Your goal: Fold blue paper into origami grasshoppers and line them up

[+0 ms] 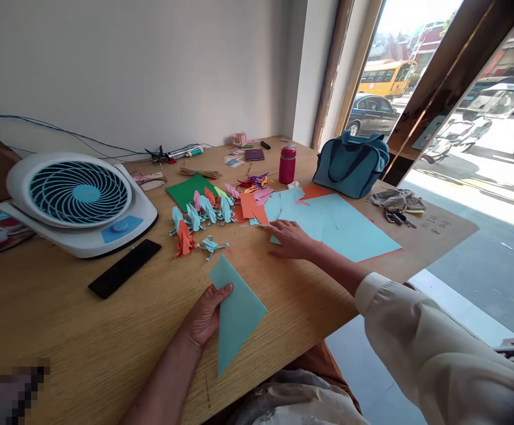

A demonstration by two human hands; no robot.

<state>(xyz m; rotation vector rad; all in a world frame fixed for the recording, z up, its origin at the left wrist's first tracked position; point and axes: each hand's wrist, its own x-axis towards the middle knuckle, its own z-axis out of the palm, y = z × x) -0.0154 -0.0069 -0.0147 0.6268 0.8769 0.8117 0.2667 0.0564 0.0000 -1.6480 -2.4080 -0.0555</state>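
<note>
My left hand point(206, 313) pinches a folded light-blue sheet of paper point(239, 319) between thumb and fingers, above the table's near edge. My right hand point(290, 239) stretches out with its fingers extended over the near left edge of a pile of light-blue paper point(349, 227). Its fingertips are beside an orange paper piece point(253, 208); whether they touch anything is unclear. Several folded paper figures stand to the left, among them an orange one point(185, 239) and a light-blue one point(211, 245) lying nearest me. Behind them lies a green sheet point(188, 192).
A white fan point(84, 192) stands on the left of the wooden table point(150, 336), with a black phone-like slab point(125, 268) before it. Farther back are a red bottle point(287, 165) and a blue bag point(349, 168). Keys point(397, 218) and a crumpled cloth point(393, 199) lie at the right.
</note>
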